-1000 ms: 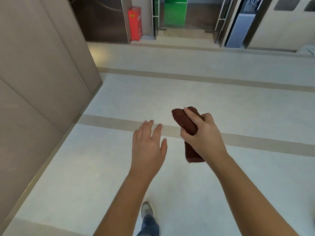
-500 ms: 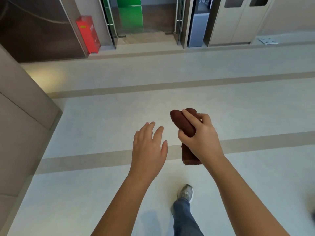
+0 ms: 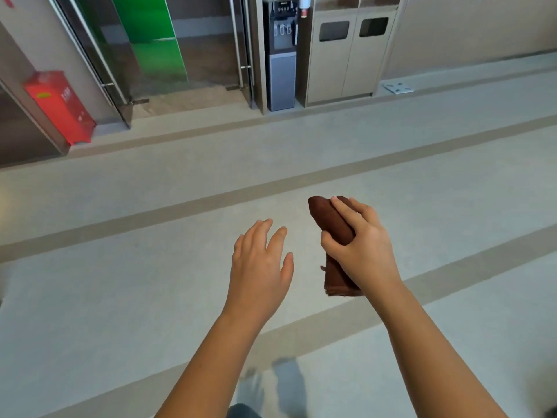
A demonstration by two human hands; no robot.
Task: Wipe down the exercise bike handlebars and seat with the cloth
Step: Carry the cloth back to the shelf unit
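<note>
Right hand grips the rolled dark-brown terry cloth above the pale floor, left hand open; no bike visible, so carry it firmly, unrolling on arrival.

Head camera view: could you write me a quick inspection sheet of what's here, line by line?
Surface: pale floor with darker stripes; no table seen.
Job's things: folded brown cloth held in the air; exercise bike not in view.
Clutter: a flat grey item on the floor by the far wall.
Hands: right hand closed around the cloth; left hand open, empty, beside it and apart from it.
Cables: nothing seen.
Surroundings: red cabinet far left, glass doors with a green panel behind, water dispenser, twin waste bins.
</note>
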